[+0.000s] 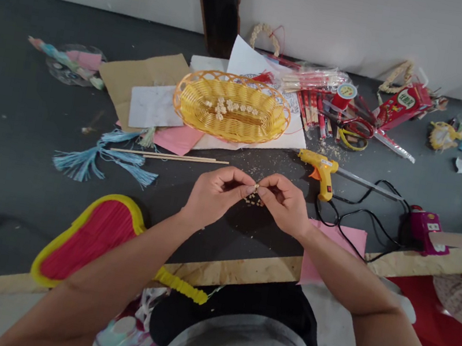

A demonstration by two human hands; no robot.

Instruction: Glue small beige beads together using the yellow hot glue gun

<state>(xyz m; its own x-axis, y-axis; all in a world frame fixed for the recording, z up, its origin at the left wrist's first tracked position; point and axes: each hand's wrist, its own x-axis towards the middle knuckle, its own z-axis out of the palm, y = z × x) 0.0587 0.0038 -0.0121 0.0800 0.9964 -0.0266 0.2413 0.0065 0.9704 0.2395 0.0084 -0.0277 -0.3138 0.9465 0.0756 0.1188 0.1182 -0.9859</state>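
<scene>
My left hand [219, 194] and my right hand [285, 205] meet fingertip to fingertip over the dark table, both pinching a small pale piece [256, 188] between them. Its exact shape is too small to tell. Small pale bits [254, 200] lie on the table just below my fingers. Beyond my hands, a yellow woven basket [229, 129] with an orange rim holds several small cream-coloured clusters [221, 108]. To the right of my right hand lies a yellow glue gun [322, 170] with a clear stick in its back.
Thin sticks [172, 157] and blue tassels [88, 161] lie left. A red and yellow fan-shaped piece [93, 239] is by my left forearm. Scissors [355, 133], a thread spool [343, 96] and a red box [403, 105] stand back right. A black cord [375, 216] reaches a purple device [426, 230].
</scene>
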